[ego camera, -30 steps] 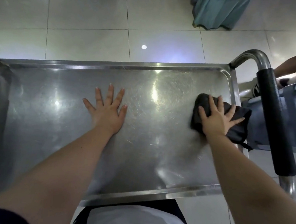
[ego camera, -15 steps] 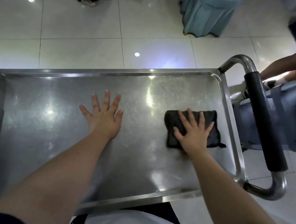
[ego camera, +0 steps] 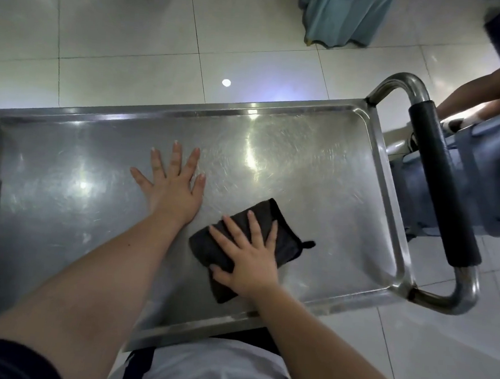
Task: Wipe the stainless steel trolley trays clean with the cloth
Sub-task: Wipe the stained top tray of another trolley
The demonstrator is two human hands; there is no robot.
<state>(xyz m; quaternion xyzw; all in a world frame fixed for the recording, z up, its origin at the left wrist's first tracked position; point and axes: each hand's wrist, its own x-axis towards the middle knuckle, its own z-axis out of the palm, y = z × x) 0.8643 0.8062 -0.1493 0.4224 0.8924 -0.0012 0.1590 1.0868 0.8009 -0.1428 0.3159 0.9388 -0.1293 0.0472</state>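
Cloth (ego camera: 281,236) slid from the handle (ego camera: 441,188) end back toward centre. Right hand (ego camera: 249,260) presses it flat-fingered, left hand (ego camera: 172,189) splayed on the tray (ego camera: 317,188); keep strokes overlapping.

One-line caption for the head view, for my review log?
Right hand presses a dark cloth flat on the steel trolley tray while the left hand rests open beside it.

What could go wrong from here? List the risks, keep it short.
1. The left hand lies flat on the tray, so the patch under it may stay unwiped and pick up prints.
2. The right hand only presses the folded cloth with flat fingers; the cloth could slip out or unfold.
3. The cloth's small loop might catch on the raised rim near a corner.
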